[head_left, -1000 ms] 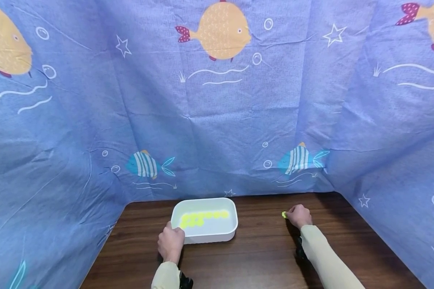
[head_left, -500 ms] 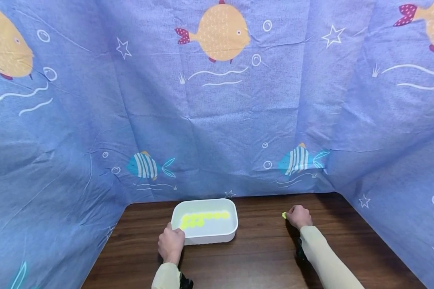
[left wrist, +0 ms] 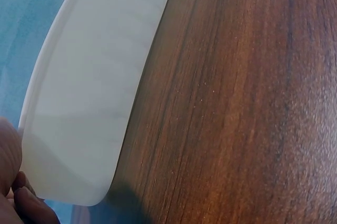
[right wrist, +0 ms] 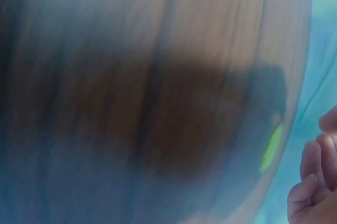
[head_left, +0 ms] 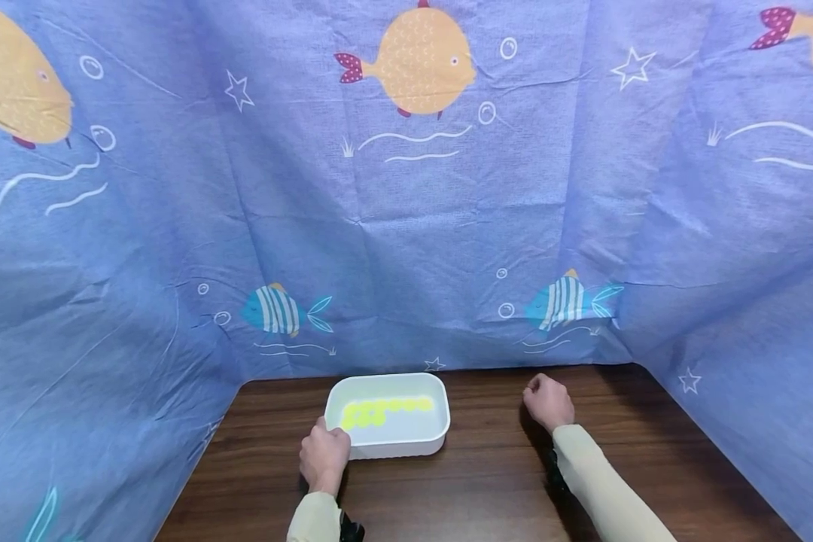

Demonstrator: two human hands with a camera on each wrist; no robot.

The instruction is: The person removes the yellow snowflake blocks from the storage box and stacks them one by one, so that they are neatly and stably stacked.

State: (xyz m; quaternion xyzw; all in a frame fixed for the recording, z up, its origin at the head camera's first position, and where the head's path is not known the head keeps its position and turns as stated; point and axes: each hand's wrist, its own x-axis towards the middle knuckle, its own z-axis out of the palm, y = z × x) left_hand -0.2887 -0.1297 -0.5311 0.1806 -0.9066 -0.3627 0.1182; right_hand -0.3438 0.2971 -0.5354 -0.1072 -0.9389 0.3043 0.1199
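The white tub (head_left: 401,449) is set on the counter (head_left: 474,482), and its near left corner is gripped by the left hand (head_left: 324,455), with thumb and fingers closed round the rim. On the tub's floor, yellow pieces (head_left: 394,405) are laid in a line along the far side, with a shorter group gathered at the left; the near right part is left bare (single outlines are washed out by glare). The right hand (head_left: 549,403) is held over the counter, well apart from the tub on its right, with the fingers bent in narrowly and nothing seen between them. In the right wrist view a loose piece (right wrist: 271,148) is shown on the counter, within the hand's shadow and apart from the visible fingers; from the head view it cannot be made out.

The step in hand is judged to be the handling of this one piece while the tub is steadied; whether it is being fetched or left there cannot be told. If it is meant to join the others, the right hand needs to be lowered, the piece pinched by fingertips (a flat, small thing may slip), and a path leftward over the rim taken.
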